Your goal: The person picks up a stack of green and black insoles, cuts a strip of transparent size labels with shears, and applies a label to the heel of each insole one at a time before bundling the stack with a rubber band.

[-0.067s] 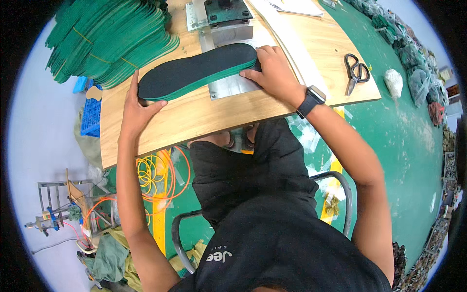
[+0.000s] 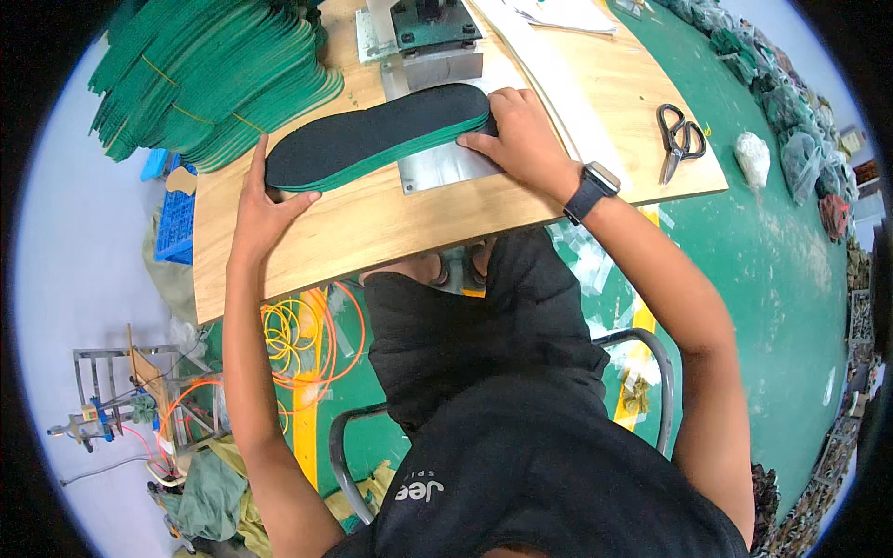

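Note:
A short stack of insoles [image 2: 377, 135], black on top with green edges, lies across the wooden table between my hands. My left hand [image 2: 263, 206] cups its left end, thumb along the near edge and fingers round the far side. At the other end my right hand [image 2: 524, 135] grips the stack, thumb at the near edge and fingers curled over the tip. A flat metal plate [image 2: 437, 173] is partly covered by the insoles' right half. Behind them stands a metal machine fixture [image 2: 433, 42] with a bolted dark plate.
A tall pile of green insoles [image 2: 200, 79], tied with yellow bands, fills the far left of the table [image 2: 391, 223]. Black-handled scissors [image 2: 681, 141] lie near the right edge, beside long white strips [image 2: 549, 74]. A blue crate [image 2: 175, 221] stands left of the table; orange hoses [image 2: 321, 344] coil below.

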### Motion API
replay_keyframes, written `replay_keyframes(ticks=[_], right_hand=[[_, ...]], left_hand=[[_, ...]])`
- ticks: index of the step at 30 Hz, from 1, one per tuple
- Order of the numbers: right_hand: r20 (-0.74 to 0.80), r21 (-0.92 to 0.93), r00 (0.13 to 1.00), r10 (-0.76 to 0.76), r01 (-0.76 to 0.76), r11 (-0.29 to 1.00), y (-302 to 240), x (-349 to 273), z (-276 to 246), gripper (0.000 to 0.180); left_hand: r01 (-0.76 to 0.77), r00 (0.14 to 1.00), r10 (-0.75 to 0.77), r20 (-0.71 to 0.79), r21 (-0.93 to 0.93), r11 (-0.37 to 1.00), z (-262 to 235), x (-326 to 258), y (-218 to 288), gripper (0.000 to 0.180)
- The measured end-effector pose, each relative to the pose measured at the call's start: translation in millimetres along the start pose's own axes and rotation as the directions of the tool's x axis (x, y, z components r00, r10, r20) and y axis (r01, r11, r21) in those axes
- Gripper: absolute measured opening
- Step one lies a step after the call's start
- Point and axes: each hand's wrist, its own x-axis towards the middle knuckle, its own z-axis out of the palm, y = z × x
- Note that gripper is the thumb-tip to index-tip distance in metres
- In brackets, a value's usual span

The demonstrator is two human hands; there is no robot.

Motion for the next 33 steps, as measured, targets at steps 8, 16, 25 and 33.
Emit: replay_keyframes(ticks=[8, 16, 25, 33], right_hand=[[-0.047, 0.048, 0.998, 0.033, -0.03, 0.998, 13.5, 8.7, 14.4, 0.056], [0.053, 0.2, 0.995, 0.081, -0.09, 0.976, 15.0, 15.5, 10.0, 0.059], [-0.078, 0.163, 0.997, -0.028, 0.041, 0.986, 32.3, 17.0, 24.3, 0.053], [-0.05, 0.252, 0.997, 0.051, -0.037, 0.967, 28.0, 17.0, 28.2, 0.053]], left_hand=[[-0.03, 0.999, 0.035, -0.04, 0.116, 0.993, -0.5, 19.4, -19.5, 0.101], [-0.021, 0.999, 0.024, -0.037, 0.071, 0.997, 0.1, 18.1, -17.7, 0.099], [0.029, 0.998, -0.026, -0.049, 0.066, 0.997, 2.5, 21.1, -15.0, 0.097], [-0.025, 0.998, 0.025, -0.059, -0.004, 1.0, 4.0, 20.7, -21.3, 0.097]])
